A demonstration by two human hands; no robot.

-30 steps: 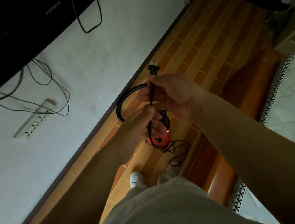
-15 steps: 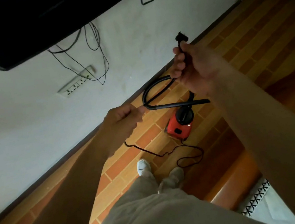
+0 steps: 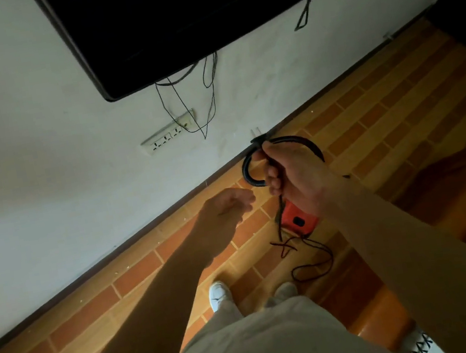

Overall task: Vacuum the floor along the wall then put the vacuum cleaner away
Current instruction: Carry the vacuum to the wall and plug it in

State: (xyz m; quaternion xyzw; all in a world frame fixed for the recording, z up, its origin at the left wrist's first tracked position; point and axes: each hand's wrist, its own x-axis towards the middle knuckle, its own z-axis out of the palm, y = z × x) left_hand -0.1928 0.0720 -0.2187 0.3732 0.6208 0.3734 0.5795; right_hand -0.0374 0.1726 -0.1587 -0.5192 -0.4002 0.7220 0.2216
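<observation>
Left hand (image 3: 225, 208) released cord (image 3: 280, 219); right hand (image 3: 296, 171) grips it.

Vacuum (image 3: 297, 222) and cord (image 3: 320, 273) on seemingly tiled floor (image 3: 384, 106)

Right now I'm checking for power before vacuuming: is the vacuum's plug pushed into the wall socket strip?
No, the right hand grips the plug, its prongs bare and apart from the socket strip on the wall.

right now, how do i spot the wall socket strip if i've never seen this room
Find the big black TV on the white wall. Just under its lower corner, where thin dark cables dangle, sits the socket strip. It is the only pale, long plate with rows of small holes; its neighbours are black wires.
</observation>
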